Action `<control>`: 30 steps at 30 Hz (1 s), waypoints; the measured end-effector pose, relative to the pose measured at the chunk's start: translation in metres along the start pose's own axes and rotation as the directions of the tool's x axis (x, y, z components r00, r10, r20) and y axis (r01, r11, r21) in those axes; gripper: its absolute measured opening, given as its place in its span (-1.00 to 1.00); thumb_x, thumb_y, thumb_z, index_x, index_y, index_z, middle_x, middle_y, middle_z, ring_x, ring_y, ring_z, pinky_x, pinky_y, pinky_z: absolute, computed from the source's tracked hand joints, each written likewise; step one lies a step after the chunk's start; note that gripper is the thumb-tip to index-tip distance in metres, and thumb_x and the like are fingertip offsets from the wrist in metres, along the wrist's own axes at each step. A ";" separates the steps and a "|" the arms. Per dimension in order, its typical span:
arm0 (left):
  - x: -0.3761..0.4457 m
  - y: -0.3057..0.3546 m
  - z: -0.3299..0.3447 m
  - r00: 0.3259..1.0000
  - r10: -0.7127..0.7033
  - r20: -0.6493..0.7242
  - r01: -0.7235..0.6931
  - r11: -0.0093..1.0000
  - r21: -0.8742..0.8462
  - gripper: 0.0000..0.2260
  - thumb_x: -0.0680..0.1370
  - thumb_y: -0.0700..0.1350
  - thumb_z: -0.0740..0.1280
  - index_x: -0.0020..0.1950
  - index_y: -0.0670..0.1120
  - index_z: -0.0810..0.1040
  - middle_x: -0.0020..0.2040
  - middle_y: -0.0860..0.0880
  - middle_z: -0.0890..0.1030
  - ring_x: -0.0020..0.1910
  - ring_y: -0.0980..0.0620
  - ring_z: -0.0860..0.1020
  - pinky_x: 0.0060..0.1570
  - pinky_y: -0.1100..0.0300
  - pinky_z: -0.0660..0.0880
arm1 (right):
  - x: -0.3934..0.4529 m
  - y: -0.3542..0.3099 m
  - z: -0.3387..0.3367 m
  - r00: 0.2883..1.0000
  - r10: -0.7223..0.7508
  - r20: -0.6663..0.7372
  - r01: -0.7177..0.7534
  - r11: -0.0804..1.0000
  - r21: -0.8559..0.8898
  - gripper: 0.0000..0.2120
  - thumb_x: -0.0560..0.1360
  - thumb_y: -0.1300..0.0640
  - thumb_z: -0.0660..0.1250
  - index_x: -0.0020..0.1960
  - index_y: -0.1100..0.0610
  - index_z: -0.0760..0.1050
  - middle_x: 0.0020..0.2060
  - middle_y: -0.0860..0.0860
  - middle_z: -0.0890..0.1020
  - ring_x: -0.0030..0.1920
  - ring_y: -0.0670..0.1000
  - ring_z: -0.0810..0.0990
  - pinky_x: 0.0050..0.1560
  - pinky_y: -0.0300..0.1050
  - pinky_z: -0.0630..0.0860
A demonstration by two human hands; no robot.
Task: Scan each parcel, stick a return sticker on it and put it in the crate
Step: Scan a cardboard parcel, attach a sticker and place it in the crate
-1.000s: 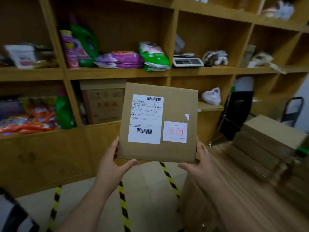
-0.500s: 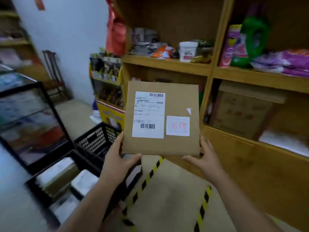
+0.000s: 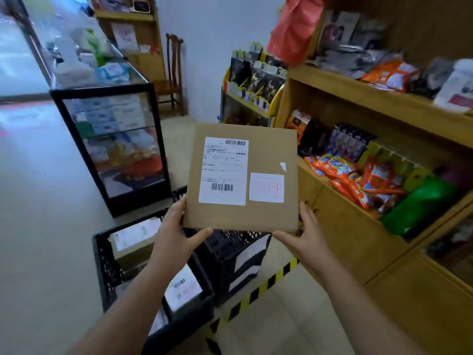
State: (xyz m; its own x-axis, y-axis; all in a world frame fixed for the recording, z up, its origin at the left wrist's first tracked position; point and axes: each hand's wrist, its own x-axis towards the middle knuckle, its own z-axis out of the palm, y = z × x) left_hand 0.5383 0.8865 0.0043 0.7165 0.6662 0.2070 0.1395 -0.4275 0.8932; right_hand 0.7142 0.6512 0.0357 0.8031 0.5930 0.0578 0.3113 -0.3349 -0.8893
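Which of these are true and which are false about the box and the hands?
1. Both hands hold the box. True: the left hand and right hand grip its lower corners.
2. The box has no red-print sticker. False: the sticker sits beside the white label.
3. The box lies in the crate. False: it is held up above the crate.
4. The crate already holds parcels. True.
5. The floor tape is yellow and black. True.
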 end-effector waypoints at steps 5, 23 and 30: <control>0.069 -0.037 0.011 0.998 -0.063 0.014 0.062 0.998 0.005 -0.21 0.39 0.05 0.54 0.52 0.23 0.20 0.37 0.20 0.41 0.33 0.13 0.41 0.30 -0.05 0.46 | 0.077 0.020 0.024 0.998 0.050 0.029 -0.051 0.999 0.019 -0.12 0.38 0.02 0.55 0.47 -0.39 0.09 0.32 -0.30 0.34 0.28 -0.22 0.36 0.29 -0.10 0.35; 0.206 -0.152 0.157 0.811 -0.555 -0.182 0.568 0.823 0.018 -0.22 0.34 0.02 0.58 0.49 0.09 0.31 0.32 0.14 0.42 0.29 0.06 0.43 0.30 -0.01 0.42 | 0.355 0.195 0.062 0.856 0.192 0.480 -0.167 0.981 -0.094 -0.17 0.37 -0.17 0.50 0.53 -0.23 0.16 0.29 -0.39 0.34 0.35 -0.14 0.36 0.38 0.11 0.41; 0.217 -0.206 0.204 0.652 -0.723 -0.228 0.718 0.685 -0.122 -0.20 0.36 -0.01 0.57 0.52 0.14 0.26 0.40 0.08 0.40 0.33 0.04 0.42 0.35 -0.05 0.40 | 0.414 0.258 0.100 0.733 0.251 0.632 -0.171 0.967 -0.187 -0.15 0.36 -0.21 0.48 0.55 -0.12 0.18 0.42 -0.15 0.38 0.39 -0.09 0.38 0.39 0.04 0.40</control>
State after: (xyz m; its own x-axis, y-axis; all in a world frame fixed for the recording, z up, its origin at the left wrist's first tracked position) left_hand 0.8041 0.9948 -0.2165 0.2106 0.8826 -0.4203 0.5267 0.2597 0.8094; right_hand 1.0760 0.8838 -0.2152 0.3459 0.8133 -0.4678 0.2590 -0.5619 -0.7856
